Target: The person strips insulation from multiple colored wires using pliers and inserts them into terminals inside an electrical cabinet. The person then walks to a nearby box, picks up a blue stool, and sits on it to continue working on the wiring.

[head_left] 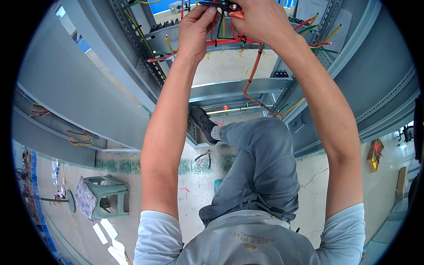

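Wires (227, 42), red, yellow and green, show between the 2 hands. I see the right hand (260, 20) closed around a black-and-orange tool (226, 6); the left hand (195, 32) curls beside it, its hold I cannot tell. I would steady the wire before squeezing.

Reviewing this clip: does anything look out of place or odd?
Yes. What look like pliers lie splayed on the floor near the shoe, where they could be stepped on. Wire scraps litter the floor, and loose papers lie scattered by the stool, as if dropped.
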The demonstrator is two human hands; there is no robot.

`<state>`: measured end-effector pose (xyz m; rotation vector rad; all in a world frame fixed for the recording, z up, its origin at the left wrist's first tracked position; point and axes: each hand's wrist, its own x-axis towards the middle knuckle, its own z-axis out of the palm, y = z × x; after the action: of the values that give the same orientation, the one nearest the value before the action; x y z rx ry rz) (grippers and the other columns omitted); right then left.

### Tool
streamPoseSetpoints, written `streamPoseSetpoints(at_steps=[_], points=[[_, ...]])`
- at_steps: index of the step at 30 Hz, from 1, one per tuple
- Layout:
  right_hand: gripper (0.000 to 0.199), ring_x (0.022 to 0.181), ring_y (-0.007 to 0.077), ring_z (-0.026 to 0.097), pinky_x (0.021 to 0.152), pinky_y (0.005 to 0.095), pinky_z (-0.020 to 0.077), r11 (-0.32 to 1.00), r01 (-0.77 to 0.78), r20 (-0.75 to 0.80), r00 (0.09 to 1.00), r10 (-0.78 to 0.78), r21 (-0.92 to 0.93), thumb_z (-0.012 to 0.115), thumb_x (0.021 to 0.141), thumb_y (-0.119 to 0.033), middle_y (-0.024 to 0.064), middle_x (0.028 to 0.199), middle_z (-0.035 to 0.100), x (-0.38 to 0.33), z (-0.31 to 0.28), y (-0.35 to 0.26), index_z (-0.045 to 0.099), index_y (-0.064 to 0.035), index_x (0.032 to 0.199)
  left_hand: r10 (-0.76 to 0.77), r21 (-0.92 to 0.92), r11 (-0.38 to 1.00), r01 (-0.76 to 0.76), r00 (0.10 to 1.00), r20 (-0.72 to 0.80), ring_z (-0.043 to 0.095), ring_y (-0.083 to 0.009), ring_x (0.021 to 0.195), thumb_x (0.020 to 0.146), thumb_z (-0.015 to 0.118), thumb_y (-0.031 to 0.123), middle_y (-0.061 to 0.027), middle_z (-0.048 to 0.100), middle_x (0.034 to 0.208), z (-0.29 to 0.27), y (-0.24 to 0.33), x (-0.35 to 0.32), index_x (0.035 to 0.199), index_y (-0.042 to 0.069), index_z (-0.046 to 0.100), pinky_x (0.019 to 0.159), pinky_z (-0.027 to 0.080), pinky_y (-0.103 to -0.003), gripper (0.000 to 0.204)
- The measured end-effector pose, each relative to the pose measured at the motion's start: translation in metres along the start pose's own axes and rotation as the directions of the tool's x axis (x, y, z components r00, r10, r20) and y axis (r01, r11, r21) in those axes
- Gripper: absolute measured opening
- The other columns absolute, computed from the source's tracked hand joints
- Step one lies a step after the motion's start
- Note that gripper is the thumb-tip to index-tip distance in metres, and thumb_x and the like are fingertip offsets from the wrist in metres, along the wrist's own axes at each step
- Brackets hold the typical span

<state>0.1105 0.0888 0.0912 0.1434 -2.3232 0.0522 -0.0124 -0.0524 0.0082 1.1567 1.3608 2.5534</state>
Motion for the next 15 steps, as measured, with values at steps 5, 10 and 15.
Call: streamPoseSetpoints(at_steps=[5, 10, 15], points=[[0.021, 0.081, 0.0431, 0.069, 0.071, 0.0524, 0.0555, 0.999, 0.046, -0.045, 0.998, -0.046, 0.002, 0.066, 0.083, -0.021, 0.0234, 0.084, 0.068, -0.002, -0.002, 0.002, 0.070, -0.0037, 0.094, -0.006, 0.019, 1.000, 0.007, 0.999, -0.042, 0.062, -0.0128, 0.090, 0.099, 0.069, 0.019, -0.0023, 0.070, 0.097, 0.006, -0.001, -0.002, 0.108, 0.006, 0.071, 0.087, 0.050, -0.033, 0.016], [0.019, 0.080, 0.0414, 0.069, 0.070, 0.0512, 0.0554, 0.994, 0.105, -0.094, 0.990, -0.108, -0.039, 0.066, 0.083, -0.018, 0.0230, 0.084, 0.068, -0.004, -0.002, 0.006, 0.069, -0.0050, 0.097, 0.005, 0.032, 0.999, -0.003, 0.998, -0.061, 0.063, -0.0110, 0.088, 0.098, 0.070, 0.017, -0.0028, 0.071, 0.095, 0.007, 0.000, -0.003, 0.112, 0.003, 0.072, 0.084, 0.051, -0.028, 0.020], [0.016, 0.078, 0.0349, 0.069, 0.069, 0.0472, 0.0561, 0.989, 0.114, -0.509, 0.859, -0.049, 0.097, 0.060, 0.089, -0.016, 0.0194, 0.083, 0.067, 0.010, 0.009, 0.014, 0.067, -0.0065, 0.100, 0.030, 0.085, 0.996, -0.026, 0.998, -0.046, 0.061, -0.0125, 0.090, 0.101, 0.068, 0.021, -0.0017, 0.067, 0.096, 0.003, 0.002, -0.006, 0.118, 0.004, 0.070, 0.091, 0.049, -0.031, 0.024]])
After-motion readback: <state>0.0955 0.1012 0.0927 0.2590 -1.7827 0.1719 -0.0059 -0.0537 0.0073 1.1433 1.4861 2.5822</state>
